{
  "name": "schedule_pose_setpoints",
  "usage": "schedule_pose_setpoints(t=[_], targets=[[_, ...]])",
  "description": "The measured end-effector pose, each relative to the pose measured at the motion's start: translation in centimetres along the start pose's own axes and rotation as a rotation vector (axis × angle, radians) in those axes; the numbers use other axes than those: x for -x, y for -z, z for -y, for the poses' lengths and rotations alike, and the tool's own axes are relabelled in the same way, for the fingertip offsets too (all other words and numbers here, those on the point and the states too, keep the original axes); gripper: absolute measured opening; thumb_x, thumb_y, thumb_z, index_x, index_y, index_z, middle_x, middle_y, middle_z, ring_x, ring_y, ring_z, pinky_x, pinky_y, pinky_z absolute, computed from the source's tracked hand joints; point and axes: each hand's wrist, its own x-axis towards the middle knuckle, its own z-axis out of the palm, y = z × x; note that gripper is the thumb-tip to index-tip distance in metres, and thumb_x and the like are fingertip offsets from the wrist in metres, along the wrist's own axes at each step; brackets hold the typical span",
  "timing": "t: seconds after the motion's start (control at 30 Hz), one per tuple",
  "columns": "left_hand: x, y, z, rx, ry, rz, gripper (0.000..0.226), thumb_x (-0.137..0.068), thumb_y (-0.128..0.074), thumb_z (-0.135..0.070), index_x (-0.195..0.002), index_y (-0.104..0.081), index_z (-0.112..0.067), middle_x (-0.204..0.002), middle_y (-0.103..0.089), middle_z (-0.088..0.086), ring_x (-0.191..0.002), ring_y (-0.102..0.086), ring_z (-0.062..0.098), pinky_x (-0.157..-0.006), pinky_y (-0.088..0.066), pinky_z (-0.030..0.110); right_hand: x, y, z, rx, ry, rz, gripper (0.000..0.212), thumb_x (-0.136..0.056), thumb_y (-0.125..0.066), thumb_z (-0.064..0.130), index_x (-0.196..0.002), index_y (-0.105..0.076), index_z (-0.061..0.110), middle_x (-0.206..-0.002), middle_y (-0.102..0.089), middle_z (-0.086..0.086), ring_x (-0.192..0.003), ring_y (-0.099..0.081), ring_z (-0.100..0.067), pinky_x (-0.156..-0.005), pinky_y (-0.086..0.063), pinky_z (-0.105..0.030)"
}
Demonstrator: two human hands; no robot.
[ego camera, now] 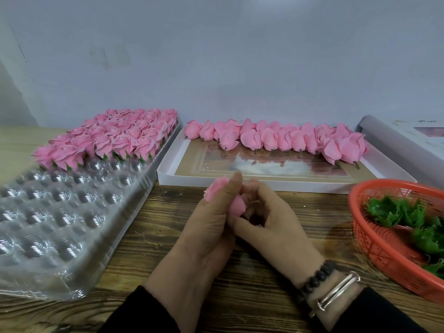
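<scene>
My left hand (pixel 209 227) grips a pink rose head (pixel 216 188) between thumb and fingers, just above the wooden table. Close against it, my right hand (pixel 269 219) has its fingers curled round the lower pink part (pixel 237 205) of the same flower; how much of it the right fingers pinch is hidden. A clear plastic blister tray (pixel 60 212) lies at the left, its far rows filled with finished pink roses (pixel 113 138) with green bases. A white box lid (pixel 240 183) behind my hands carries a row of bare pink rose heads (pixel 276 139).
A red plastic basket (pixel 367 234) at the right holds green plastic calyxes (pixel 396 211). Another white box (pixel 408 133) stands at the far right by the wall. The grey wall closes the table's back edge.
</scene>
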Motion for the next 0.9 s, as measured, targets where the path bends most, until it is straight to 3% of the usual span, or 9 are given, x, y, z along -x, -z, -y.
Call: schedule_pose_setpoints(t=[0.07, 0.2, 0.3, 0.43, 0.53, 0.6, 0.7, 0.8, 0.9], targets=[[0.0, -0.1, 0.1, -0.009, -0.012, 0.005, 0.024, -0.059, -0.072, -0.033, -0.066, -0.070, -0.010, -0.080, -0.067, 0.016, -0.075, -0.067, 0.025, -0.073, -0.057, 0.035, 0.0, -0.1, -0.1, -0.001, -0.010, -0.018, 0.031, -0.067, -0.073, 0.017, -0.091, -0.057, 0.026, -0.075, -0.060, 0.012, -0.062, -0.053, -0.001, -0.058, -0.040, -0.012], [-0.2, 0.3, 0.1, -0.075, -0.009, 0.000, 0.030, -0.057, -0.072, -0.036, -0.073, -0.074, -0.010, -0.091, -0.064, 0.017, -0.084, -0.063, 0.027, -0.087, -0.049, 0.039, 0.0, 0.3, 0.3, -0.030, -0.040, 0.047, 0.006, -0.078, -0.069, 0.017, -0.081, -0.066, 0.014, -0.064, -0.058, 0.000, -0.060, -0.051, -0.007, -0.059, -0.043, -0.019], [-0.2, 0.3, -0.3, -0.171, -0.054, -0.031, 0.029, -0.058, -0.071, -0.037, -0.072, -0.076, -0.012, -0.095, -0.058, 0.014, -0.081, -0.060, 0.022, -0.088, -0.044, 0.042, 0.0, 0.6, 0.4, -0.048, -0.058, 0.142, 0.013, -0.084, -0.064, 0.024, -0.081, -0.071, 0.013, -0.071, -0.064, -0.011, -0.066, -0.054, -0.010, -0.065, -0.044, -0.021], [-0.3, 0.9, -0.7, -0.364, -0.268, -0.086, 0.049, -0.061, -0.073, -0.031, -0.083, -0.062, 0.012, -0.081, -0.062, 0.024, -0.075, -0.061, 0.031, -0.076, -0.052, 0.039, -0.1, 0.6, 0.2, -0.108, -0.002, -0.031, 0.005, -0.085, -0.061, 0.010, -0.089, -0.063, 0.012, -0.079, -0.065, -0.005, -0.071, -0.057, -0.003, -0.066, -0.045, -0.012], [-0.2, 1.2, -1.0, -0.701, -0.435, -0.066, 0.019, -0.070, -0.074, -0.011, -0.072, -0.059, 0.000, -0.057, -0.061, 0.006, -0.053, -0.057, 0.016, -0.051, -0.049, 0.023, -0.2, 1.1, 0.0, -0.027, 0.095, -0.142, 0.017, -0.082, -0.065, 0.008, -0.093, -0.060, 0.019, -0.085, -0.062, -0.002, -0.074, -0.056, -0.003, -0.071, -0.043, -0.011], [-0.2, 1.1, -0.9, -0.801, -0.458, -0.036, 0.020, -0.071, -0.074, -0.001, -0.082, -0.058, -0.002, -0.062, -0.063, 0.007, -0.056, -0.057, 0.013, -0.052, -0.048, 0.022, -0.1, 1.1, 0.1, 0.049, 0.148, -0.115, 0.027, -0.078, -0.071, 0.015, -0.098, -0.060, 0.028, -0.091, -0.062, 0.001, -0.080, -0.057, -0.002, -0.076, -0.043, -0.010], [-0.2, 1.0, -0.7, -0.890, -0.458, -0.042, 0.041, -0.068, -0.077, 0.000, -0.101, -0.057, -0.013, -0.078, -0.071, 0.006, -0.071, -0.067, 0.011, -0.064, -0.052, 0.018, 0.0, 0.8, 0.2, 0.132, 0.184, -0.064, 0.035, -0.070, -0.068, 0.027, -0.101, -0.058, 0.039, -0.095, -0.061, 0.014, -0.086, -0.056, 0.000, -0.079, -0.041, -0.010], [-0.1, 1.2, -0.6, -1.019, -0.487, -0.043, 0.057, -0.069, -0.078, -0.004, -0.115, -0.050, -0.024, -0.080, -0.069, -0.004, -0.073, -0.066, 0.003, -0.069, -0.051, 0.015, 0.0, 0.7, 0.3, 0.149, 0.200, -0.025, 0.041, -0.069, -0.067, 0.022, -0.105, -0.058, 0.038, -0.099, -0.060, 0.012, -0.086, -0.055, 0.002, -0.080, -0.040, -0.011], [-0.2, 1.5, -0.4, -1.191, -0.495, -0.031, 0.074, -0.071, -0.075, -0.012, -0.131, -0.038, -0.035, -0.086, -0.065, -0.012, -0.081, -0.064, 0.005, -0.075, -0.049, 0.018, 0.1, 0.9, 0.5, 0.093, 0.183, 0.009, 0.036, -0.075, -0.068, 0.013, -0.103, -0.062, 0.034, -0.096, -0.060, 0.010, -0.084, -0.057, 0.001, -0.077, -0.046, -0.016]])
